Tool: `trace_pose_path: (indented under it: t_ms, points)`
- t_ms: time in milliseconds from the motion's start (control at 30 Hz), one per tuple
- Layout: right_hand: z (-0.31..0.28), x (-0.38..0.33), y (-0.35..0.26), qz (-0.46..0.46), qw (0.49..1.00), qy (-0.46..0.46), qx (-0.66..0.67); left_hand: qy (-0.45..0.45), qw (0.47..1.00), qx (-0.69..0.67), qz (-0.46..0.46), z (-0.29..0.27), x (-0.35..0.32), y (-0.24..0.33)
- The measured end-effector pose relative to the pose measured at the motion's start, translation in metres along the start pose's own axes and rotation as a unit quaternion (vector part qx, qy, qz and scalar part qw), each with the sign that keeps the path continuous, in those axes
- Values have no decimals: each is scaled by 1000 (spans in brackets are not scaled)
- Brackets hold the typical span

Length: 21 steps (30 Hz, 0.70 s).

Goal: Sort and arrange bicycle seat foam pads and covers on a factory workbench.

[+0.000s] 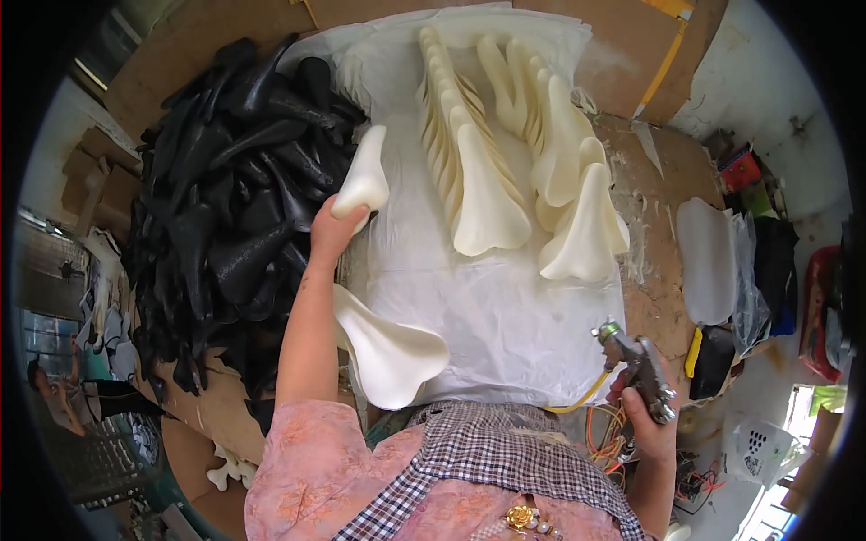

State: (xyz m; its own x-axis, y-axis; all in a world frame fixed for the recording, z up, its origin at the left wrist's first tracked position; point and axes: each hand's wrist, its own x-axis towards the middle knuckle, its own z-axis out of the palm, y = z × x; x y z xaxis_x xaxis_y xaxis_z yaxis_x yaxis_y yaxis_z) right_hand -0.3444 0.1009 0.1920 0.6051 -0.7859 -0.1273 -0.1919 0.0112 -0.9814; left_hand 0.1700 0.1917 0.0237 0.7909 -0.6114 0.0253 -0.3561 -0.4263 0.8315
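My left hand (336, 228), raised at the left edge of the white sheet, grips the wide end of a cream saddle pad (364, 180) whose narrow nose points away from me. Beneath my left forearm, a second cream saddle-shaped pad (392, 352) lies with its hollow side up and its broad end toward the right. My right hand (651, 428) is closed around the handle of a metal spray gun (639, 368) at the lower right. A yellow hose (582, 397) runs near the gun.
Black saddle-shaped pieces (234, 189) are heaped on the left. Overlapping rows of cream saddle pads (492, 203) rest on the white plastic sheet (505, 334). Brown cardboard (663, 261) borders it at the right. Orange hoses (609, 442) coil below the gun. A person (63, 397) is at far left.
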Motion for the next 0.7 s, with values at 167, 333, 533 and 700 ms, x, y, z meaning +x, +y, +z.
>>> trace_pose_path:
  t_ms: [167,333,533,700]
  points:
    - [-13,-1,-7,-68,993,76,68,-164,732,-630,-200,50,-77,84]
    - [-44,3,1,-72,995,-65,-13,-132,861,-360,-334,163,-119,73]
    - [-69,-15,-7,-46,997,-54,-21,-96,968,-152,-176,169,-86,79]
    - [-69,-20,-5,-78,995,13,55,-132,990,-25,-44,178,-71,56]
